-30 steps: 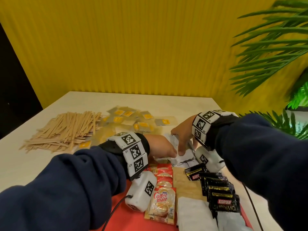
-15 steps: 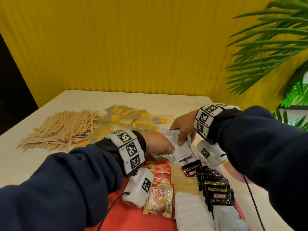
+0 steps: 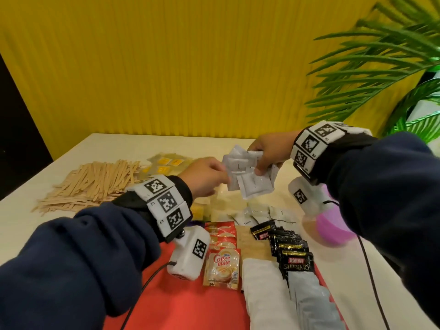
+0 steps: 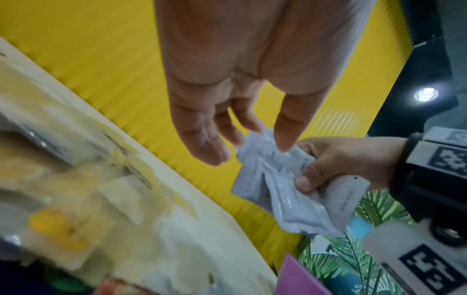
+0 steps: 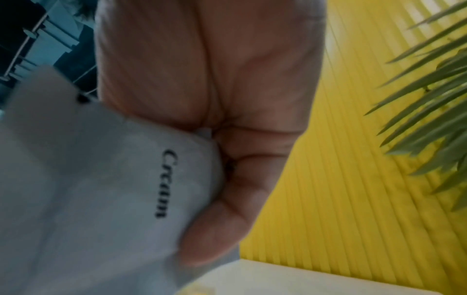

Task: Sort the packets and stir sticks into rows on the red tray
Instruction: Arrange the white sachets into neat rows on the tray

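Against a yellow wall, above the table's point(image 3: 114, 148) far edge, the right hand point(image 3: 269, 151) clutches white creamer packets point(image 3: 250, 182) as the left hand's point(image 3: 204, 177) loosely spread fingers point(image 4: 209, 151) reach in, apparently to draw one out for the tray's point(image 3: 181, 306) unfinished white row.

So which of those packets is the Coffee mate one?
Find the red tray nearest the person. On it, left of the black Kopiko row, runs a red-and-cream row; the Coffee mate packet is its nearest one, the only packet showing a coffee cup.

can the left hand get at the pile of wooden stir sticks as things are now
Probably yes. The left hand holds nothing, its fingers only near the cream packets gripped by the right hand. The wooden stir sticks lie uncovered on the table beside it.
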Tool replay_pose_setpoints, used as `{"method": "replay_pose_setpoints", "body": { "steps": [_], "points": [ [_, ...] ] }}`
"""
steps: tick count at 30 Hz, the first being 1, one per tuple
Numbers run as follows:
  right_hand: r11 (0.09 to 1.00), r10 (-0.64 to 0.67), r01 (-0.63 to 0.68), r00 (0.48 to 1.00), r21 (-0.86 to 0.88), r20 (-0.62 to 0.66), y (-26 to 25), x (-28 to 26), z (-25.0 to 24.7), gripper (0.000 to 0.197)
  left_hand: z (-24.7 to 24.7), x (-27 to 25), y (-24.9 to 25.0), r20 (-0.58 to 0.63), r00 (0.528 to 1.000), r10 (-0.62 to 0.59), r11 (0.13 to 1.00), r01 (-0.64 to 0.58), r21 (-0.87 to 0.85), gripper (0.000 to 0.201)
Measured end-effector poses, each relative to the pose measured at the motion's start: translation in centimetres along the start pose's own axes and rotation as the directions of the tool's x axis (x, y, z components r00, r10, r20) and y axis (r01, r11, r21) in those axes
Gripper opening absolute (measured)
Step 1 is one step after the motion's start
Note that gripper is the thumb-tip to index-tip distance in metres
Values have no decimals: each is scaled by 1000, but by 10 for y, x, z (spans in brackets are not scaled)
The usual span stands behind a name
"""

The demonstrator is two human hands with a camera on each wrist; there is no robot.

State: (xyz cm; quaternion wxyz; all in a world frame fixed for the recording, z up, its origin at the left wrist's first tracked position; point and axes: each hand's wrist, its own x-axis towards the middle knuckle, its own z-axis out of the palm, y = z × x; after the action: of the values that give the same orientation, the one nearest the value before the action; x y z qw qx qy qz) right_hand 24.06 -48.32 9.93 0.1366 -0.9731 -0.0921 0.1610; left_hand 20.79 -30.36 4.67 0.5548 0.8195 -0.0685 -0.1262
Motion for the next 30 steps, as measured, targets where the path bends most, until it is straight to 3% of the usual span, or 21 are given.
{"method": "replay_pose_setpoints", "body": {
  "steps": [2,4,5,7,11,16,19,22,25,27,30],
  "points": [
    [996,-34,35,999,83,-10,-13,-14,-4,19,-11,-9,0,-53,998,-14,998,11,-69,32],
    [981,-72,69,997,180,11,-31,-25,0,18,-21,-19,-2,7,1000,-25,991,26,-128,54],
    [973,-86,78,996,216,27,-42,-29,5,18,-26,-26,-3,64,998,-14,991,23,-134,53],
    [958,-96,67,991,278,94,-64,-37,19,15,-35,-42,-7,192,980,43,994,-22,-109,33],
    [941,-26,-58,969,332,244,-109,-41,61,18,-60,-72,-31,184,983,18,998,-6,-67,23],
    [907,87,-218,934,361,345,-156,-39,119,12,-93,-98,-64,156,965,-209,968,182,172,33],
    [876,146,-298,913,379,380,-179,-41,143,15,-107,-106,-80,78,950,-301,881,246,405,25],
    [926,116,-212,947,312,298,-194,-40,154,21,-110,-113,-84,101,931,-351,812,248,529,17],
    [932,120,-208,950,297,289,-203,-37,160,25,-112,-116,-80,55,924,-379,731,263,629,52],
    [861,155,-309,916,403,370,-201,-36,159,17,-115,-116,-80,-3,934,-357,688,265,676,69],
    [856,131,-238,959,459,253,-183,-40,144,13,-119,-115,-75,-38,949,-312,627,236,743,67]
  ]
}}
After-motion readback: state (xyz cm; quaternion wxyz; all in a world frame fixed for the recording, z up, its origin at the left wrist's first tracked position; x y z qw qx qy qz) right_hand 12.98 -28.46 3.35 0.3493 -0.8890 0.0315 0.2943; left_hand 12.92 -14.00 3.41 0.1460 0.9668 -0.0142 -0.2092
